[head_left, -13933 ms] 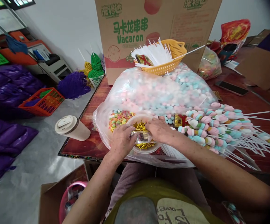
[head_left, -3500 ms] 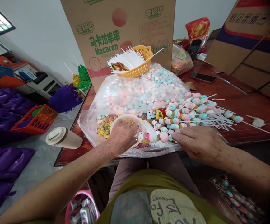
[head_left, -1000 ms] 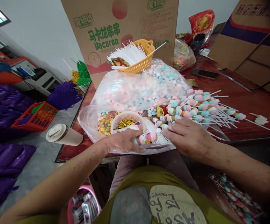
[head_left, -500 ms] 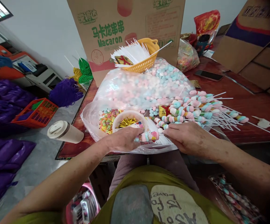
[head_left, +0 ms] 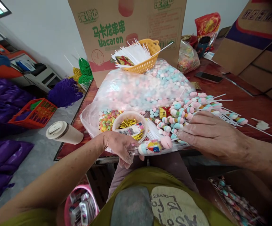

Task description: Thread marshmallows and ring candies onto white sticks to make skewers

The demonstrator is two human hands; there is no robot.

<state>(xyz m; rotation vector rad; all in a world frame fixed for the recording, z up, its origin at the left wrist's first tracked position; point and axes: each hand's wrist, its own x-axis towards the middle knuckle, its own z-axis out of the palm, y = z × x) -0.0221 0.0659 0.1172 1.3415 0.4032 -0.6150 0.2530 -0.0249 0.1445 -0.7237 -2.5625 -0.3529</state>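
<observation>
My left hand pinches the clear end of a printed wrapper low over the table's front edge. Blue and white marshmallow pieces show inside the wrapper, and a pink marshmallow sticks out at its right end. Over the heap of marshmallow skewers lies my right hand, its fingers stretched to the left. The thumb and whatever is under the palm are hidden. Behind my left hand stands a white tub holding gold tinsel ties and a printed wrapper.
A big clear bag of marshmallows carries a yellow basket of white sticks. Ring-shaped candies lie left of the tub. A lidded cup stands at the left edge, a phone at right. Behind rises a large carton.
My left hand has drawn the wrapper down towards me, uncovering the tub. My right hand has moved right over the skewers, and its fingers have straightened.
</observation>
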